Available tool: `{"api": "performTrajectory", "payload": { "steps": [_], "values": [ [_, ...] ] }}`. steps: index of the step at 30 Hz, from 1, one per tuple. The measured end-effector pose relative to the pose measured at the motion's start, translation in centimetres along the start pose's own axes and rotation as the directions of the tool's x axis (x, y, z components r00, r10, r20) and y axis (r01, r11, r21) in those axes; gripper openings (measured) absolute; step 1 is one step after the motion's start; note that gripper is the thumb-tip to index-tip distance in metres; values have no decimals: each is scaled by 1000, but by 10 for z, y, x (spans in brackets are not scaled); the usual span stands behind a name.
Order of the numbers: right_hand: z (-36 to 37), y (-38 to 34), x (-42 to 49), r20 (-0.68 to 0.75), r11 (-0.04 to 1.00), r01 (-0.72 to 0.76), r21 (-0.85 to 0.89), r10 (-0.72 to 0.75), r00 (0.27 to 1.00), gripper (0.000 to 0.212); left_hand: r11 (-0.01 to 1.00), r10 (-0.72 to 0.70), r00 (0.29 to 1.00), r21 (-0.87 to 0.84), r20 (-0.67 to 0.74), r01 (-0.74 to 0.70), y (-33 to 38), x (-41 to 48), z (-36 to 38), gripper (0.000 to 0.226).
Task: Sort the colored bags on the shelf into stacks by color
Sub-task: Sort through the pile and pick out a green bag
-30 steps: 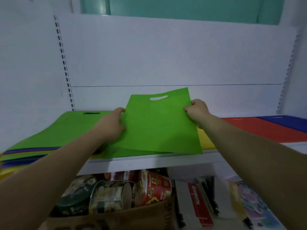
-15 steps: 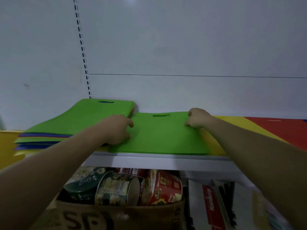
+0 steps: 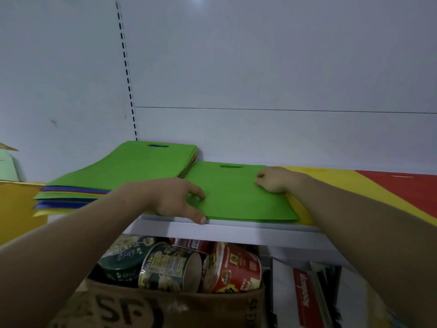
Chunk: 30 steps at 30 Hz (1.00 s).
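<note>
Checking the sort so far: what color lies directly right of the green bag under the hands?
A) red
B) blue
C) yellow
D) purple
C: the yellow bag borders the green bag on its right, and the red bag lies beyond it.

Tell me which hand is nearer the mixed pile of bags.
Left. The left hand sits beside the mixed pile; the right hand rests at the far edge of the green bag, farther away.

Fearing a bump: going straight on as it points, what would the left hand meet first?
Probably the right hand: the left hand points across the green bag toward it; depth unclear.
</note>
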State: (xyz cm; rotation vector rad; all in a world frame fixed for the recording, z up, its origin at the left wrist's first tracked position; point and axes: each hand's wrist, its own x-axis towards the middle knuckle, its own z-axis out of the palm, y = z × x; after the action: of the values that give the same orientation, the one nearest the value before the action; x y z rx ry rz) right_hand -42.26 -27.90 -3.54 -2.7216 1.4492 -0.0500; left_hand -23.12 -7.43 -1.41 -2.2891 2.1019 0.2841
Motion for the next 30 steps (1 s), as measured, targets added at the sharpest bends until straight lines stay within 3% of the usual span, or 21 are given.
{"api": "performTrajectory", "payload": {
  "steps": [7,17,30],
  "values": [
    [-2,1,7,-6,999,29,-34,-30,1000,47,1000,-21,1000,23,-2,21,4,-1,-1,80],
    [-35,-39,13,-118,982,189,18,-186,975,59,976,-186,939,-166,-289,142,-13,-17,-15,68],
    [-33,-182,33,-138,979,196,63,-186,973,64,944,-322,894,-175,-312,279,-156,-67,-23,64]
  ]
}}
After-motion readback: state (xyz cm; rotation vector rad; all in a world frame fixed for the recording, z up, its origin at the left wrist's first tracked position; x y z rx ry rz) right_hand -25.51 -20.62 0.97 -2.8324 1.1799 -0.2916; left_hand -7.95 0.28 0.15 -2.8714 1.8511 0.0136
